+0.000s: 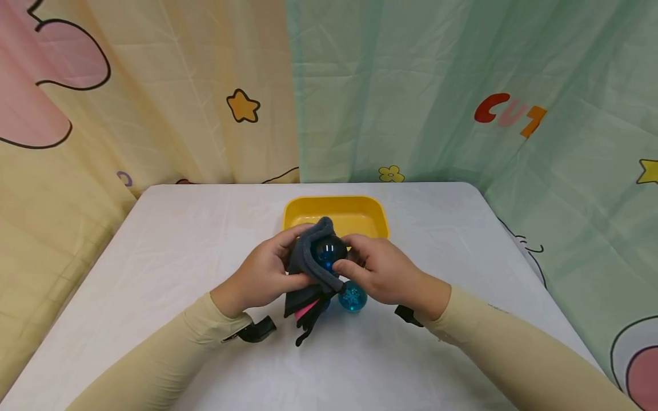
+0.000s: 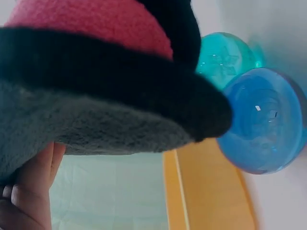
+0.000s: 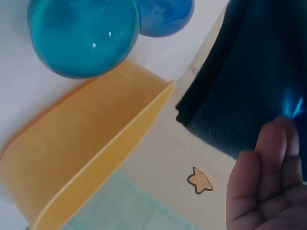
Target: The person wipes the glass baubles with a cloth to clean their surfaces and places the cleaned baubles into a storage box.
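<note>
A dark grey fleece piece with black edging, a pink patch and dangling black ends is held up over the table; its exact kind is unclear. My left hand grips it from the left side, thumb in front. In its fold sits a dark blue see-through ball, partly wrapped. The right hand pinches that ball from the right, thumb on its front and fingers behind. Below, on the table, lie a teal ball with a snowflake pattern and, beside it, a blue ball, mostly hidden in the head view.
A yellow tray stands just behind the hands, its near side partly covered by them. The white tabletop extends to both sides. Printed curtains hang behind and beside the table.
</note>
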`<state>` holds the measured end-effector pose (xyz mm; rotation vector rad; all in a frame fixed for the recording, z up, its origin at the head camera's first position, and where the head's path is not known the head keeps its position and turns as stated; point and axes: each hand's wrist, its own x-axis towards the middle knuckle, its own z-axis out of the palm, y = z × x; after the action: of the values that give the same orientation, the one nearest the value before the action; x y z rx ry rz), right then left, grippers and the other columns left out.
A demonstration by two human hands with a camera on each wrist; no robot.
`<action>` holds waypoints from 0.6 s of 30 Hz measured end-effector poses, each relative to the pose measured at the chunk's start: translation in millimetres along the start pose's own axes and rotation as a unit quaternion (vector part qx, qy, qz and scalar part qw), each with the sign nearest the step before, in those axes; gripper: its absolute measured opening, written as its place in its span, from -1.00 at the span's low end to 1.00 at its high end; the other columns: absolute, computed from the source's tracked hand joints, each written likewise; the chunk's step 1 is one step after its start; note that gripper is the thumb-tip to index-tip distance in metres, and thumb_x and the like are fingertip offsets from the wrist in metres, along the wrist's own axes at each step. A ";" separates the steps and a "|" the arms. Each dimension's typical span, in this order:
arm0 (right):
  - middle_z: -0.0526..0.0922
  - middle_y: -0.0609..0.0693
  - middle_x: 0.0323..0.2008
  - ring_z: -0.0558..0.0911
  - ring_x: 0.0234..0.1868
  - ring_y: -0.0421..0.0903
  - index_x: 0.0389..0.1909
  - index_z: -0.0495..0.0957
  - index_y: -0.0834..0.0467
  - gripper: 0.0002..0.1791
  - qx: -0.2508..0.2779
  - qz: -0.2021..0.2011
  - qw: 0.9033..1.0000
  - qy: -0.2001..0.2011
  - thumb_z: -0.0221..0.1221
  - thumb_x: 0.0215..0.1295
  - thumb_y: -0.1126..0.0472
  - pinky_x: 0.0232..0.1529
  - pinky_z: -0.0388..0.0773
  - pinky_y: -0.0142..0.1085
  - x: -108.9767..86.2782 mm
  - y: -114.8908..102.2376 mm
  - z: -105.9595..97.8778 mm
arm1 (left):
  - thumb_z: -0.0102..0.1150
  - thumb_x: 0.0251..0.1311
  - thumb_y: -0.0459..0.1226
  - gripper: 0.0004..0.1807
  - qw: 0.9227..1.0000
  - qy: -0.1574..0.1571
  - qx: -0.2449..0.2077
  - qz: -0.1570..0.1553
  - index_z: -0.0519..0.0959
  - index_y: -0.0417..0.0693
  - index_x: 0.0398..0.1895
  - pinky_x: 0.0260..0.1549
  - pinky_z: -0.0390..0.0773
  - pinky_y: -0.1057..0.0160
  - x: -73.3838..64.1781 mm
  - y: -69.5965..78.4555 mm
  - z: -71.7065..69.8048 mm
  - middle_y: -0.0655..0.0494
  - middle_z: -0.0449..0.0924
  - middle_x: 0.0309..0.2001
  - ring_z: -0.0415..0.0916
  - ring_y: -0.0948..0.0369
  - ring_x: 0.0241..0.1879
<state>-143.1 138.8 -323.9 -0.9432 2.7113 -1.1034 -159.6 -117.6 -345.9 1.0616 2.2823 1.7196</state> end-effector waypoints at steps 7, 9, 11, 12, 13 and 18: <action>0.71 0.01 0.18 0.75 0.01 -0.13 0.67 0.03 0.06 -0.12 -0.061 -0.059 0.996 0.000 0.30 0.50 0.13 0.08 0.74 -0.23 0.2 -4.3 -2.3 | 0.45 0.20 -0.49 -0.16 1.000 0.012 -0.001 0.016 0.30 -0.18 0.54 0.02 0.75 0.27 0.7 -0.3 -4.7 -0.17 0.70 0.14 0.72 0.13 -0.06; 0.71 0.04 0.20 0.76 0.03 -0.09 0.64 0.08 0.09 -0.12 -0.114 -0.091 0.989 0.011 0.35 0.44 0.18 0.10 0.74 -0.19 0.5 -3.9 -4.3 | 0.44 0.21 -0.50 -0.16 1.000 0.013 -0.007 0.014 0.29 -0.19 0.55 0.06 0.73 0.27 0.7 0.5 -6.0 -0.18 0.69 0.16 0.72 0.12 -0.02; 0.74 0.06 0.09 0.76 -0.06 -0.07 0.59 0.19 0.14 -0.15 -0.175 -0.129 0.976 0.033 0.39 0.39 0.20 0.04 0.75 -0.18 1.2 -3.2 -5.6 | 0.43 0.22 -0.50 -0.17 1.000 0.012 -0.011 0.010 0.30 -0.20 0.54 0.06 0.73 0.27 0.6 1.4 -6.8 -0.18 0.69 0.16 0.71 0.11 -0.02; 0.76 0.05 0.01 0.74 -0.11 -0.07 0.56 0.24 0.17 -0.17 -0.201 -0.145 0.968 0.044 0.41 0.36 0.20 0.00 0.75 -0.19 1.6 -2.5 -6.2 | 0.42 0.22 -0.50 -0.18 1.000 0.011 -0.013 0.009 0.30 -0.20 0.54 0.06 0.73 0.28 0.5 1.5 -7.0 -0.19 0.69 0.16 0.71 0.11 -0.02; 0.77 0.03 -0.07 0.72 -0.16 -0.07 0.54 0.27 0.19 -0.18 -0.220 -0.157 0.961 0.053 0.43 0.34 0.19 -0.03 0.75 -0.20 1.9 -1.9 -6.5 | 0.42 0.23 -0.50 -0.19 1.000 0.009 -0.015 0.009 0.30 -0.20 0.54 0.06 0.73 0.28 0.4 1.7 -6.9 -0.19 0.69 0.16 0.71 0.11 -0.02; 0.77 -0.01 -0.07 0.71 -0.16 -0.13 0.50 0.32 0.22 -0.21 -0.180 -0.109 0.977 0.035 0.41 0.35 0.08 -0.05 0.74 -0.25 1.9 -3.1 -6.2 | 0.42 0.23 -0.50 -0.19 1.000 0.002 -0.012 0.017 0.31 -0.16 0.54 0.01 0.75 0.26 0.3 2.3 -5.0 -0.19 0.66 0.19 0.70 0.11 -0.04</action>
<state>-144.8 139.8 -317.1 -1.3003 2.9842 -0.6869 -161.1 -121.2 -342.0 1.1002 2.2531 1.7586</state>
